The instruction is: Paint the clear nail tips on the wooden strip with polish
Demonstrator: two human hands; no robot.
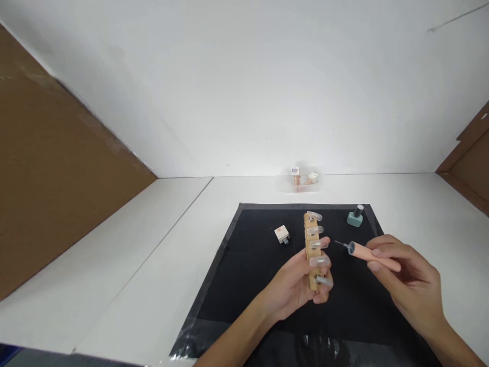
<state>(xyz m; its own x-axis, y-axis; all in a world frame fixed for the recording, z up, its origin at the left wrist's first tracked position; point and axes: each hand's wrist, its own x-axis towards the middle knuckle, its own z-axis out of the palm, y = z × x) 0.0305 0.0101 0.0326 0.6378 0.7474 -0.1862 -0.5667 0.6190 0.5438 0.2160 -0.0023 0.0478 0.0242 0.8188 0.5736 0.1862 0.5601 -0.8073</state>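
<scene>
My left hand (pixel 294 285) grips a light wooden nail-tip stand (pixel 308 250), held upright, with several clear false nails (pixel 320 261) fixed along it and jutting to the right. Between the fingers and thumb of my right hand (pixel 408 275) is a nail polish brush (pixel 374 256) with a long peach cap. Its thin bristle end (pixel 339 243) points left toward the nails, a small gap away from them. An open white polish bottle (pixel 281 234) with a grey neck lies on the black mat, left of the stand.
The black mat (pixel 244 285) covers part of the white table (pixel 153 285). At its far right stands a teal polish bottle (pixel 355 219) with a dark cap. Behind the mat, a clear tray (pixel 307 188) holds white bottles with peach caps. A white wall (pixel 229 92) rises behind.
</scene>
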